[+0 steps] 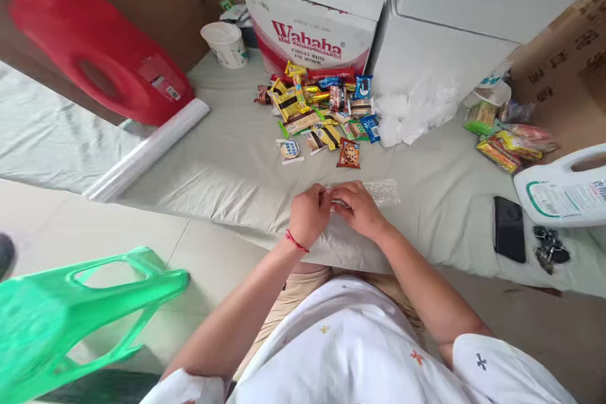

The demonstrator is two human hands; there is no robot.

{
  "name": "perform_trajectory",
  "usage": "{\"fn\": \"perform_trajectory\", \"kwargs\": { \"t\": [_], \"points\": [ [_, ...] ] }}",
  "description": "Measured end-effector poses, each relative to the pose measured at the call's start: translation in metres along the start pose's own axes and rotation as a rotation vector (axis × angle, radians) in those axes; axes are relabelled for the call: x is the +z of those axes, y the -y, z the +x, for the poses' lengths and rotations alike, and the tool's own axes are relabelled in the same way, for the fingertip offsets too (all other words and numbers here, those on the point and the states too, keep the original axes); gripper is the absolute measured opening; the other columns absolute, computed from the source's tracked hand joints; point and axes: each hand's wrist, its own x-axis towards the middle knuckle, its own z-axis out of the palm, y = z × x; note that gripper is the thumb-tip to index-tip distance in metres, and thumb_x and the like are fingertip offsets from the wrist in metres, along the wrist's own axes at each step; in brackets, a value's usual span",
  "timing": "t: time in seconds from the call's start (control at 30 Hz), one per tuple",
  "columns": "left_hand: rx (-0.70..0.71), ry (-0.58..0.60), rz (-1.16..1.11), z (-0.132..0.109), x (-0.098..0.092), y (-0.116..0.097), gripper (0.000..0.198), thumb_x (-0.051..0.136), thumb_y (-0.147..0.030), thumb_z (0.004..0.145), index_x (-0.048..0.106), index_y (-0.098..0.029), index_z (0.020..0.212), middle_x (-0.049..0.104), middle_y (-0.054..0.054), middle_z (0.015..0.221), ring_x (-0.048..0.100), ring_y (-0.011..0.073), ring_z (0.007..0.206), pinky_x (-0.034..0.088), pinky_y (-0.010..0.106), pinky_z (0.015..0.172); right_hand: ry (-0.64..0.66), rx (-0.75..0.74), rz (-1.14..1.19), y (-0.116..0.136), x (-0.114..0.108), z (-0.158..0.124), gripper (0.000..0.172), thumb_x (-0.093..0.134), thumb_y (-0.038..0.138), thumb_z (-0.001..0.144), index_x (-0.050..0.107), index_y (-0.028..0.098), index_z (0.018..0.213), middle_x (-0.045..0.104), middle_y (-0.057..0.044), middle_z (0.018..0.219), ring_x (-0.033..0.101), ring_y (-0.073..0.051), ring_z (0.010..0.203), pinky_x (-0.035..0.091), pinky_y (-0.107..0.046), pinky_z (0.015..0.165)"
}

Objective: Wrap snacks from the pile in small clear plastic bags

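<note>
My left hand (310, 211) and my right hand (358, 207) meet over the near edge of a grey sheet (227, 164). Both pinch a clear plastic bag (381, 192) that lies crumpled to the right of my fingers. A red string circles my left wrist. Beyond my hands lies a pile of small wrapped snacks (322, 113), with a cookie packet (349, 153) nearest to me.
A Wahaha carton (310, 31), white boxes (440, 44), a paper cup (226, 44), a film roll (146, 150), a red stool (89, 50) and a green stool (71, 315) stand around. A white jug (563, 189), black phone (509, 237), keys (549, 250), more snacks (511, 142) and crumpled plastic (416, 107) lie right.
</note>
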Motion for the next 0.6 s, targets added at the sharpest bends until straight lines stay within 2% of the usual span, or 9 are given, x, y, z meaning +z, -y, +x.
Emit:
{"fn": "perform_trajectory", "kwargs": {
  "t": [0.1,0.2,0.3,0.43,0.5,0.6],
  "points": [
    [0.097,0.084,-0.056,-0.001,-0.006,0.004,0.034,0.043,-0.022,0.097,0.075,-0.017,0.089,0.075,0.006,0.082,0.065,0.0176,0.074,0.042,0.027,0.069,-0.004,0.033,0.027,-0.001,0.0,0.0,0.015,0.068,0.021,0.094,0.072,0.022,0.108,0.072,-0.007,0.111,0.059,-0.026,0.106,0.046,-0.042,0.096],
    [0.163,0.086,-0.003,-0.005,-0.006,0.01,0.031,0.047,-0.02,0.095,0.078,-0.02,0.1,0.076,0.006,0.093,0.066,0.0193,0.082,0.045,0.029,0.074,-0.041,0.077,0.038,-0.002,0.0,-0.001,0.021,0.07,0.025,0.093,0.069,0.022,0.114,0.071,-0.008,0.111,0.059,-0.026,0.104,0.048,-0.043,0.095],
    [0.235,-0.026,0.103,-0.01,0.003,0.018,0.026,0.054,-0.023,0.095,0.078,-0.023,0.104,0.071,0.008,0.095,0.063,0.0232,0.087,0.047,0.034,0.079,-0.063,0.077,0.036,-0.002,0.0,-0.002,0.031,0.069,0.03,0.094,0.066,0.021,0.124,0.068,-0.01,0.118,0.06,-0.026,0.109,0.049,-0.044,0.098],
    [0.359,-0.202,0.046,-0.013,0.024,0.034,0.026,0.051,-0.027,0.099,0.072,-0.021,0.113,0.066,0.012,0.108,0.06,0.0266,0.104,0.049,0.041,0.091,-0.052,0.031,-0.035,0.0,0.003,-0.003,0.023,0.055,0.029,0.101,0.072,0.021,0.115,0.067,-0.011,0.127,0.059,-0.026,0.116,0.048,-0.045,0.104],
    [0.397,-0.236,-0.036,-0.012,0.032,0.042,0.029,0.049,-0.028,0.101,0.067,-0.019,0.122,0.064,0.013,0.113,0.06,0.0252,0.108,0.051,0.041,0.093,-0.099,0.047,-0.064,0.001,0.005,-0.003,0.026,0.05,0.028,0.103,0.075,0.02,0.107,0.068,-0.011,0.127,0.058,-0.026,0.117,0.047,-0.046,0.106],
    [0.441,-0.252,-0.049,-0.012,0.034,0.048,0.03,0.05,-0.032,0.102,0.067,-0.018,0.122,0.063,0.012,0.114,0.057,0.026,0.117,0.05,0.044,0.103,-0.165,0.086,-0.075,0.001,0.008,-0.004,0.028,0.048,0.026,0.104,0.076,0.02,0.1,0.071,-0.01,0.124,0.057,-0.026,0.117,0.048,-0.046,0.105]
  ]
}}
